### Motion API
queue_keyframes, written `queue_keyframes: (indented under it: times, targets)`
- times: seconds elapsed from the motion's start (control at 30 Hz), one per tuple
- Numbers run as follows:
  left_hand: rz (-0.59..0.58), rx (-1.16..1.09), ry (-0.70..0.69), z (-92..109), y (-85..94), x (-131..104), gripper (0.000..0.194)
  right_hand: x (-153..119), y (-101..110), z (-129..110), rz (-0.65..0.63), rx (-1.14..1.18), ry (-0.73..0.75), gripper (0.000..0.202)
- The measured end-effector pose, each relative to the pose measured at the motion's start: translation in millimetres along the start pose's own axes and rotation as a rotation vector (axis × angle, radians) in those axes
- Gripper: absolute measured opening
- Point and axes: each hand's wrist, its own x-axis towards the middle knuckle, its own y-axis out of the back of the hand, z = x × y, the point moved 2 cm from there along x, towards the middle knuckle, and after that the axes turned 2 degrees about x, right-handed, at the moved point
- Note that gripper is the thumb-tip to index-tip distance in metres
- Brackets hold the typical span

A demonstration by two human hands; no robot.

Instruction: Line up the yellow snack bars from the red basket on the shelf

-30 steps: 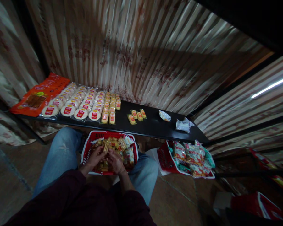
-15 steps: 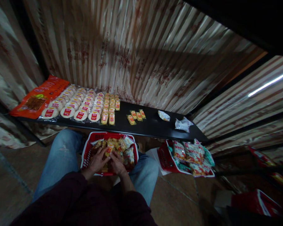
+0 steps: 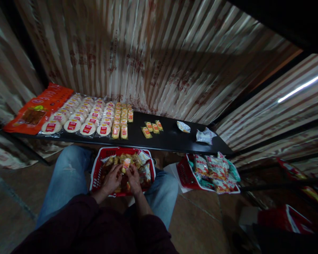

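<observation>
Yellow snack (image 3: 126,165), seemingly wrapped, in hands (image 3: 112,180) (image 3: 134,179)

Print on the small packet (image 3: 126,164) at the fingertips too small to read; palms of left hand (image 3: 113,180) and right hand (image 3: 133,179) turned from view, wrists hiding part of the near rim of the red basket (image 3: 96,173) — its floor buried under wrapped packs (image 3: 135,158). Second basket (image 3: 184,173): floor mostly covered too, pack lettering blurred. Dark sleeves (image 3: 71,215) run off the bottom edge, curtain (image 3: 137,35) cut by the top — red object (image 3: 272,219) lower right too dim to identify.
</observation>
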Motion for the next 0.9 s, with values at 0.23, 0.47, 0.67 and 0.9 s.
queue_keyframes:
  times: [0.23,0.47,0.67,0.9]
  targets:
    - [0.038,-0.039,-0.065,1.6,-8.8,7.7,0.048,-0.9,2.3,-19.4,0.020,-0.035,0.105,0.042]
    - [0.061,-0.092,-0.120,20.3,-3.1,19.9,0.047,2.0,6.6,-36.5,0.078,-0.083,0.171,0.044]
    - [0.080,-0.088,-0.156,47.6,8.5,40.6,0.045,11.6,5.3,-64.6,0.118,-0.081,0.282,0.039]
    - [0.182,-0.065,-0.166,65.5,12.4,69.9,0.045,32.1,0.1,-96.1,0.131,-0.165,0.385,0.030]
